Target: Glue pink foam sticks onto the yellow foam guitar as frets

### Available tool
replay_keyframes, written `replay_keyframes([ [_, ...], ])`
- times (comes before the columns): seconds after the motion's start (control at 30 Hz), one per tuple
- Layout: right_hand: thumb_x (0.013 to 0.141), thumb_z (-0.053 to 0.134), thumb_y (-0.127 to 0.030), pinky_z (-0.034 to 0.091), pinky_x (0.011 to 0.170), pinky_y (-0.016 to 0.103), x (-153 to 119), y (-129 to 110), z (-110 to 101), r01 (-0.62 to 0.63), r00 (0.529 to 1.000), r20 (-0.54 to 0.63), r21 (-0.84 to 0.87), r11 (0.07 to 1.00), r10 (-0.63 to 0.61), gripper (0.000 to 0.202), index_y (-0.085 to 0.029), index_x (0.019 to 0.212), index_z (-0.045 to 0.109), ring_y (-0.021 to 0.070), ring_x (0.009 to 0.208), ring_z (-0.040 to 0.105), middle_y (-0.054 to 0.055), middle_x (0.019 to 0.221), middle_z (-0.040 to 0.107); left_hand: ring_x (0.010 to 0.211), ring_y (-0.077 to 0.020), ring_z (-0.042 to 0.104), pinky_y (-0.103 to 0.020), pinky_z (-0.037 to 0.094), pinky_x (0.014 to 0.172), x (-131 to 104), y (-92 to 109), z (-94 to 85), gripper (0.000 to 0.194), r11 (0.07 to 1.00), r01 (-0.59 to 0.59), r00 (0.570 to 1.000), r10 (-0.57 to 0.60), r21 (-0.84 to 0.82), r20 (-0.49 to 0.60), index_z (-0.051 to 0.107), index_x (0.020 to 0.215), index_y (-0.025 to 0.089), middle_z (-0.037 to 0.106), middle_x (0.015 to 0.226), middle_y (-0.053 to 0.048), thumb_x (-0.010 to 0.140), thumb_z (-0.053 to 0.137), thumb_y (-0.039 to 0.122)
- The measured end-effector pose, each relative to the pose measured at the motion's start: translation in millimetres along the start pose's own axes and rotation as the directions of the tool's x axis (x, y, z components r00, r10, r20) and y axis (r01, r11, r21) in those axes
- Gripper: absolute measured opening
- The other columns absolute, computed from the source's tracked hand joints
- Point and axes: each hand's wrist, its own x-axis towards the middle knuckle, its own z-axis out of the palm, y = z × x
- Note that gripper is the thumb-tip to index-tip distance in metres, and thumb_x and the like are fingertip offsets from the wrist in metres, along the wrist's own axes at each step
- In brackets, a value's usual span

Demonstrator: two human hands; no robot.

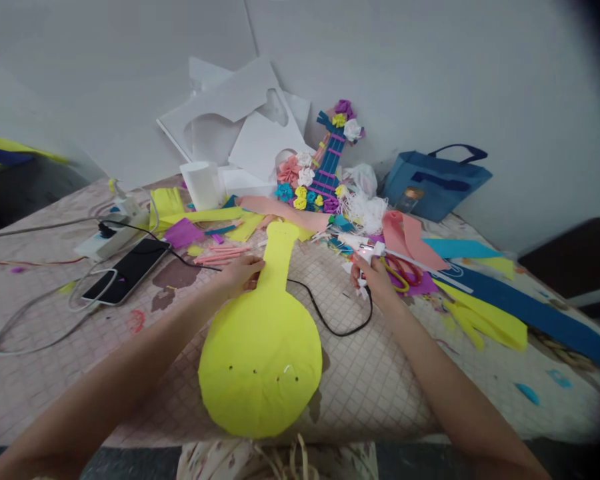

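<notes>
A flat yellow guitar-shaped piece [260, 360] lies on the patterned tablecloth, its neck pointing away from me and several small dark holes in its round body. My left hand [243, 275] grips the left edge of the neck, fingers curled at it. To the right, my right hand [373, 277] is closed around a white glue gun [370, 252], from which a black cord [325, 320] loops over the cloth. A decorated blue guitar shape [327, 167] with paper flowers stands against the back wall.
At the left lie a phone [127, 270] and a power strip [105, 240] with cables. White cut boards [220, 100] lean at the back, near a blue bag [435, 183]. Scissors [397, 273], crepe paper [485, 317] and scraps spread along the middle and right.
</notes>
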Motion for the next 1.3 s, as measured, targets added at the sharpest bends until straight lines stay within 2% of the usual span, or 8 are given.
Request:
replay_keyframes([
  [0.27, 0.078, 0.06, -0.047, 0.033, 0.033, 0.022, -1.5, 1.3, -0.5, 0.006, 1.0, 0.006, -0.019, 1.0, -0.006, 0.031, -0.021, 0.067, 0.049, 0.0085, 0.036, 0.045, -0.006, 0.049, 0.048, 0.054, -0.0095, 0.06, -0.02, 0.05, 0.054, 6.6, -8.6, -3.1, 0.007, 0.997, -0.013, 1.0, 0.014, -0.074, 0.009, 0.054, 0.077, 0.014, 0.061, 0.066, -0.001, 0.082, 0.057, 0.01],
  [0.6, 0.078, 0.06, -0.046, 0.033, 0.033, 0.021, -0.7, 4.5, 0.3, 0.005, 1.0, -0.006, -0.02, 1.0, -0.005, 0.029, -0.022, 0.069, 0.049, 0.0085, 0.035, 0.044, -0.006, 0.049, 0.046, 0.058, -0.0109, 0.062, -0.021, 0.05, 0.054, 1.3, -8.4, -7.7, 0.001, 0.999, -0.027, 0.999, 0.028, -0.038, 0.028, 0.058, 0.083, 0.012, 0.066, 0.074, -0.005, 0.082, 0.059, 0.012],
  [0.8, 0.077, 0.062, -0.047, 0.032, 0.032, 0.021, -1.7, 1.9, 2.3, -0.011, 1.0, 0.0, -0.032, 0.999, 0.011, 0.028, -0.021, 0.072, 0.051, 0.0084, 0.034, 0.045, -0.007, 0.048, 0.044, 0.065, -0.0134, 0.064, -0.023, 0.051, 0.058, -4.4, -5.7, -11.3, 0.01, 0.999, -0.027, 0.996, 0.024, 0.035, 0.081, 0.063, 0.088, 0.01, 0.068, 0.082, -0.01, 0.082, 0.06, 0.018],
  [1.13, 0.077, 0.061, -0.047, 0.032, 0.031, 0.021, -4.5, 0.3, 5.9, -0.01, 1.0, 0.007, -0.087, 0.996, 0.01, 0.026, -0.022, 0.074, 0.055, 0.0086, 0.035, 0.044, -0.006, 0.047, 0.045, 0.069, -0.0137, 0.064, -0.022, 0.048, 0.059, -11.3, -4.1, -18.4, 0.026, 0.958, -0.084, 0.989, 0.048, 0.273, 0.136, 0.068, 0.098, 0.017, 0.07, 0.083, -0.006, 0.077, 0.064, 0.031],
  [1.3, 0.078, 0.061, -0.045, 0.032, 0.031, 0.021, -5.8, 0.4, 7.0, -0.005, 1.0, 0.027, -0.11, 0.994, 0.008, 0.027, -0.022, 0.069, 0.053, 0.0085, 0.035, 0.044, -0.006, 0.047, 0.045, 0.067, -0.0131, 0.063, -0.022, 0.048, 0.061, -10.9, -4.7, -19.7, 0.027, 0.952, -0.098, 0.988, 0.058, 0.289, 0.144, 0.068, 0.099, 0.018, 0.069, 0.081, -0.005, 0.076, 0.062, 0.03],
])
